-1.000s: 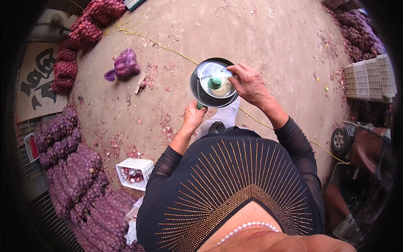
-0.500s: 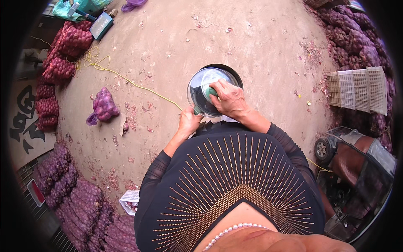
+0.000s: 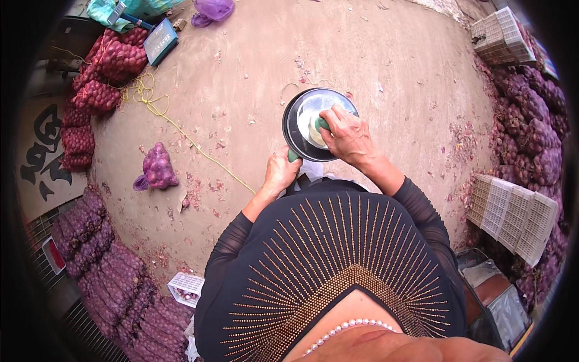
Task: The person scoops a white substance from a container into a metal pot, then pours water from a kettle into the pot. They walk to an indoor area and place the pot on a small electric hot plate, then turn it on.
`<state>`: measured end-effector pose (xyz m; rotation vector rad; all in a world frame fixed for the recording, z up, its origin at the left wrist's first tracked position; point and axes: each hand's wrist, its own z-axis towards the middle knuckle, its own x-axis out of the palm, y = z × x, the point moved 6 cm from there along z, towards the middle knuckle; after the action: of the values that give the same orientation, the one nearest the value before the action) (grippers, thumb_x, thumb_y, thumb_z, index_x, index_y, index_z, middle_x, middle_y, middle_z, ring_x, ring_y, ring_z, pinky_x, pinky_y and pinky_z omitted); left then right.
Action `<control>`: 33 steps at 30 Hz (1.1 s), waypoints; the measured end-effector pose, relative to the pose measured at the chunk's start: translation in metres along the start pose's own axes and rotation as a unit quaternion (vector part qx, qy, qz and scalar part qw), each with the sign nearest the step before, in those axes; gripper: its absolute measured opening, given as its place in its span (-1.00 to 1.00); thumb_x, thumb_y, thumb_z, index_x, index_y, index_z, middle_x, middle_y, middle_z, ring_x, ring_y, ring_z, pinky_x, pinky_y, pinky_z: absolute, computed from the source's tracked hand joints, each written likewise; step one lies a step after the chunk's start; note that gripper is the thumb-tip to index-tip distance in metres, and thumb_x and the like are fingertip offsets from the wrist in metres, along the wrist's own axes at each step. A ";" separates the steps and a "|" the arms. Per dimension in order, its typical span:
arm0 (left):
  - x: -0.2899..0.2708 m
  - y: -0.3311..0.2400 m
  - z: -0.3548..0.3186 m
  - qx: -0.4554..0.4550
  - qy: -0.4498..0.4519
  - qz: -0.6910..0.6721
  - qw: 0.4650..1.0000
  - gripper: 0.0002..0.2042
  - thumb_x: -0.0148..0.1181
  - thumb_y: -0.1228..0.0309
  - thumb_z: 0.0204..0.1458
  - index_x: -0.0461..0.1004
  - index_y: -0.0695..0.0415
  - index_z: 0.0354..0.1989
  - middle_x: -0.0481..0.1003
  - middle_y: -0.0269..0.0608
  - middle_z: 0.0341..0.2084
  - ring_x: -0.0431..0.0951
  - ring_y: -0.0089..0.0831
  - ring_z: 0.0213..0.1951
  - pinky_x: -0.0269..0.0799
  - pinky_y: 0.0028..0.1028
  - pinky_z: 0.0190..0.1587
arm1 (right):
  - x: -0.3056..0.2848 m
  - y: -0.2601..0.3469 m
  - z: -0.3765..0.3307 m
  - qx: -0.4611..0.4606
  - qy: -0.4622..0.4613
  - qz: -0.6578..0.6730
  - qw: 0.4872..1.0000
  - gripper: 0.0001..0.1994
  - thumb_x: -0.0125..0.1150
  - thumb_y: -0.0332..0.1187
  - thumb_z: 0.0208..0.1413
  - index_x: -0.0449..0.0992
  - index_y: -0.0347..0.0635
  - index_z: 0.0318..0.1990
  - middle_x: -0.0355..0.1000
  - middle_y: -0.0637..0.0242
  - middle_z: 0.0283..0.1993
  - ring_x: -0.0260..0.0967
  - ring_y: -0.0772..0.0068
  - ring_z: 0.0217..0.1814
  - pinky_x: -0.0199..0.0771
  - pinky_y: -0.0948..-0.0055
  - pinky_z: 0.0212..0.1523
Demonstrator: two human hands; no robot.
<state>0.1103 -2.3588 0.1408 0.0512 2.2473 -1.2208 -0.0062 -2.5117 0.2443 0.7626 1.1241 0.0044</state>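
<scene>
Our left grip [image 3: 281, 169] was closed around the green handle [image 3: 294, 155] of a dark pan [image 3: 289, 130], and our right grip [image 3: 350, 136] was curled over the green knob [image 3: 322, 124] of its clear lid [image 3: 306, 117]. We held the pan out in front of us, over the floor [image 3: 259, 78], with the lid across its mouth. From above, we could not tell whether the lid sat flush all the way round. Doing this well, as we judged it, called for a firm left wrist, because most of the weight seemed to rest on that one handle and the pan could easily tip. On the right, a light, centred hold on the knob looked safest: force to one side could skid the lid off the edge, and, if it was glass, the hard floor would probably have broken it. We also thought it wise to hold both pieces level and to mind our footing, since a yellow cord [image 3: 199, 146] ran across the floor to our left, among scattered reddish onion skins [image 3: 194, 181].
</scene>
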 end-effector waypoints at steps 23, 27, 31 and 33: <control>-0.079 -0.283 0.641 -0.027 0.012 0.053 0.998 -0.71 0.23 0.37 -0.12 0.54 0.20 -0.19 0.59 0.06 -0.35 0.62 -0.13 -0.21 0.46 -0.29 -0.13 | -0.077 -0.394 0.556 0.051 0.027 0.023 0.998 -0.71 0.27 -0.30 0.01 0.38 -0.15 -0.14 0.36 0.18 -0.27 0.46 0.10 -0.26 0.48 0.19 -0.34; -0.099 -0.335 0.746 -0.078 0.019 0.060 0.995 -0.67 0.21 0.30 -0.08 0.53 0.10 -0.10 0.59 0.04 -0.30 0.59 -0.08 -0.15 0.44 -0.26 -0.09 | -0.100 -0.458 0.671 -0.012 0.030 0.033 0.999 -0.72 0.25 -0.29 0.03 0.38 -0.17 -0.14 0.34 0.19 -0.26 0.45 0.10 -0.30 0.48 0.21 -0.37; -0.112 -0.394 0.853 -0.060 0.007 -0.009 0.998 -0.67 0.22 0.30 -0.08 0.53 0.12 -0.11 0.59 0.03 -0.32 0.59 -0.07 -0.18 0.44 -0.25 -0.12 | -0.119 -0.529 0.774 -0.003 0.028 0.034 0.999 -0.68 0.29 -0.31 0.01 0.39 -0.13 -0.09 0.35 0.20 -0.27 0.44 0.09 -0.29 0.46 0.23 -0.34; -0.117 -0.421 0.913 -0.058 -0.008 0.008 0.998 -0.68 0.23 0.30 -0.08 0.53 0.15 -0.13 0.58 0.04 -0.32 0.59 -0.06 -0.19 0.44 -0.25 -0.13 | -0.128 -0.567 0.825 -0.004 0.019 0.023 1.000 -0.68 0.29 -0.32 0.00 0.39 -0.13 -0.09 0.35 0.21 -0.26 0.45 0.09 -0.31 0.46 0.22 -0.36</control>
<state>0.5093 -3.2890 0.1382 0.0138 2.2959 -1.0766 0.3978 -3.4360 0.2089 0.7835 1.1422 0.0617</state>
